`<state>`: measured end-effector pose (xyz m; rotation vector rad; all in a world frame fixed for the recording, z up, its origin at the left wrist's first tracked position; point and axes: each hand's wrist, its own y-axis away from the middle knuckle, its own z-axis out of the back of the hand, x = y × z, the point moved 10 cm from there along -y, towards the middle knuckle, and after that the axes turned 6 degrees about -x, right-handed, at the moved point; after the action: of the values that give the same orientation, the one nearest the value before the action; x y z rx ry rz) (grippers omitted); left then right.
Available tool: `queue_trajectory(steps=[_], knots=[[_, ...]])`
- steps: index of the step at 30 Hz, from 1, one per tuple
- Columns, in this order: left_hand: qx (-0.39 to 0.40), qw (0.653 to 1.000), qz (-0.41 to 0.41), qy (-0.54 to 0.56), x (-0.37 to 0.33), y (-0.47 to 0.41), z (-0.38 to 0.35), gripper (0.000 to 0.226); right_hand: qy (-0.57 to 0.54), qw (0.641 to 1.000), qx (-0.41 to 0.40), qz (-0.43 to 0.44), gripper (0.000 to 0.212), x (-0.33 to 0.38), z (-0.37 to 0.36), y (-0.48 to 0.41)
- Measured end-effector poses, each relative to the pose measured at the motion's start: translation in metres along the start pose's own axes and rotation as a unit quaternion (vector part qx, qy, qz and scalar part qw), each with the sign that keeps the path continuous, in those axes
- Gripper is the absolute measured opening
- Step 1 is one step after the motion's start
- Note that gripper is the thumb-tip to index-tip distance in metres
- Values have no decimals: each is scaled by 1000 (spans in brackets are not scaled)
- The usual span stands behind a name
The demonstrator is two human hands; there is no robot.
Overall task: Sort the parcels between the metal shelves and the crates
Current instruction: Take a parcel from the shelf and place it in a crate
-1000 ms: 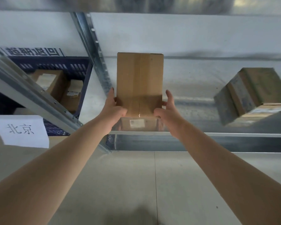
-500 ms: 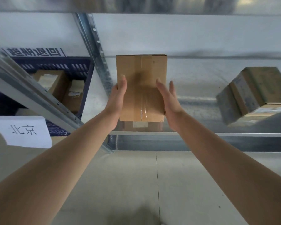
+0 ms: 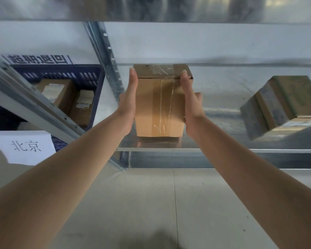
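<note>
Between the two palms, a taped cardboard parcel (image 3: pixel 159 105) is gripped above the metal shelf (image 3: pixel 223 112): left hand (image 3: pixel 128 103) flat on one side, right hand (image 3: pixel 190 105) on the other. Further left, a blue crate (image 3: pixel 95 76) holds two labelled parcels (image 3: pixel 68 97).

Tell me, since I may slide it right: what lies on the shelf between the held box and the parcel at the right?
In the head view, only bare metal shelf lies between the held box and the right-hand parcel.
</note>
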<state>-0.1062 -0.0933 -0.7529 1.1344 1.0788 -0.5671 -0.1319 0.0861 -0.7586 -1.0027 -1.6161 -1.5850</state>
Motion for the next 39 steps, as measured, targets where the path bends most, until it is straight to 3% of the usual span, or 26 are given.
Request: queue_trajectory(steps=[4, 6, 8, 11, 13, 17, 19, 21, 23, 27, 29, 32, 39], knots=[[2, 1000, -12, 10, -13, 3, 9, 87, 8, 998, 66, 7, 86, 9, -11, 9], [8, 998, -38, 40, -20, 3, 18, 51, 2, 993, 115, 8, 59, 11, -15, 9], [48, 996, -59, 39, -25, 5, 18, 39, -4, 991, 137, 13, 32, 11, -13, 5], [103, 991, -85, 6, -27, 15, 8, 50, -16, 988, 154, 7, 25, 2, -13, 4], [92, 992, -84, 16, -27, 21, 4, 47, -13, 987, 162, 3, 21, -4, -14, 6], [95, 992, -60, 49, -20, 24, -2, 65, -16, 987, 156, 26, 62, -3, -15, 4], [75, 995, -42, 57, -14, 21, 4, 61, -23, 990, 136, 10, 78, -7, -13, 4], [62, 996, -50, 38, -10, 13, 9, 42, -42, 990, 131, -16, 88, -16, -10, 1], [31, 997, -55, 36, -4, 6, 17, 49, -88, 988, 124, -30, 95, -21, -5, -1], [38, 998, -30, 29, 8, 0, 13, 91, -123, 984, 127, -5, 91, -17, -3, -1], [50, 998, -38, 15, 10, 3, 6, 105, -86, 987, 135, 10, 68, -15, -10, 2], [48, 998, -44, 9, 14, 10, 2, 86, -24, 993, 114, 13, 47, -14, -13, 6], [-6, 1000, -3, 27, 33, 44, 18, 71, 36, 997, 64, -6, 56, -28, -10, 27]])
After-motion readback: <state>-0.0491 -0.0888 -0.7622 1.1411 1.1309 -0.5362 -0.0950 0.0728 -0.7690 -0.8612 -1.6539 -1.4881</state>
